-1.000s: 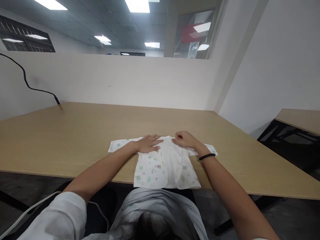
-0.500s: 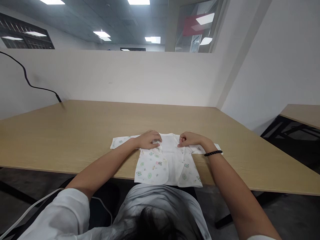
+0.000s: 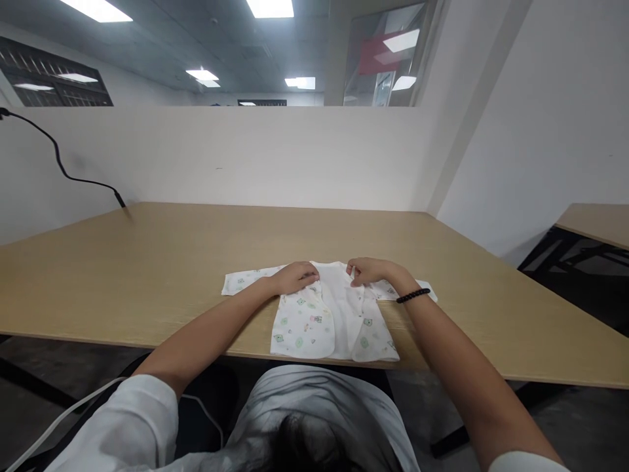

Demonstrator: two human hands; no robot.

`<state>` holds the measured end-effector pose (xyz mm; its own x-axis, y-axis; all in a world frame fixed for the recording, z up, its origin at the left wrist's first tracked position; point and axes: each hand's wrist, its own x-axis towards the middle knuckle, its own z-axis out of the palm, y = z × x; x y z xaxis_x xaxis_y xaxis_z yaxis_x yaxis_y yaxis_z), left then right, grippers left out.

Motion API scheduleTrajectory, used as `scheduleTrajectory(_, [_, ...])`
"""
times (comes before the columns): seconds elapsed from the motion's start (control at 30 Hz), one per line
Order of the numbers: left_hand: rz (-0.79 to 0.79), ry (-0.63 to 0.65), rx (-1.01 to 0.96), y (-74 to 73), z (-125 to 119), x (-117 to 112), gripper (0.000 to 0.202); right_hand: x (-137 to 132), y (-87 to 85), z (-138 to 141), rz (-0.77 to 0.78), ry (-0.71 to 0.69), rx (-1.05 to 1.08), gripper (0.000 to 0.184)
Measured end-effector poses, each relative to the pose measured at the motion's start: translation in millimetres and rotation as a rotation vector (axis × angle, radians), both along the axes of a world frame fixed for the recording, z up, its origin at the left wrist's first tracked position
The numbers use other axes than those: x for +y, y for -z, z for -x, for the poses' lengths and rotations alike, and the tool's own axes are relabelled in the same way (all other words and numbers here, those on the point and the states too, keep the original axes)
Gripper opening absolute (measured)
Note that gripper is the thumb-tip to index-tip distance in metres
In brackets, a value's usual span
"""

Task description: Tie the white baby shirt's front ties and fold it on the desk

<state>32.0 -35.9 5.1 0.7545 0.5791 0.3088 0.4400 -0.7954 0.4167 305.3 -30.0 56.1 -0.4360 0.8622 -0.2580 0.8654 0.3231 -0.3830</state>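
Note:
A white baby shirt (image 3: 304,328) printed with small green and pink figures lies front side up at the table's near edge, its sleeves spread to both sides. Its two front panels are parted, and the plain white inside of the back shows between them. My left hand (image 3: 293,278) rests on the upper left panel, fingers closed at the panel's inner edge near the neckline. At the opposite edge, my right hand (image 3: 369,270) pinches the fabric of the right panel beside the collar. The right wrist, with a black bead bracelet (image 3: 413,295), passes over the right sleeve.
The light wooden table (image 3: 196,242) runs back to a low white partition (image 3: 275,157). A black cable (image 3: 81,179) comes down at the far left corner. Another table (image 3: 597,219) stands to the right. A white cord (image 3: 63,413) hangs near my left arm.
My left hand's thumb and fingers have drawn closer together at the panel edge. My right fingers have shifted slightly on the right panel. The view has tilted a little, and the shirt's hem appears slightly higher.

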Motion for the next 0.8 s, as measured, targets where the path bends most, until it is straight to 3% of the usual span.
scheduleTrajectory(0.1, [-0.033,0.045,-0.004,-0.9,-1.8,-1.1,0.027,8.7,-11.6,16.2,0.110,-0.096,-0.032,0.020])
scheduleTrajectory(0.17, [-0.044,0.081,-0.018,-1.1,-1.1,-1.7,0.027,10.7,-16.3,25.5,0.170,-0.139,0.020,0.025])
scheduleTrajectory(0.3, [-0.038,0.108,-0.053,-0.2,0.6,-1.9,0.024,5.7,-9.1,31.1,0.248,-0.097,0.225,0.021])
scheduleTrajectory(0.47, [0.009,-0.013,-0.092,1.6,-1.9,-2.5,0.019,-0.7,9.2,21.4,0.294,-0.041,0.399,0.028])
scheduleTrajectory(0.8, [0.248,-0.195,-0.179,1.1,-8.5,-8.6,0.016,-3.2,17.6,27.8,0.369,-0.001,0.559,0.034])
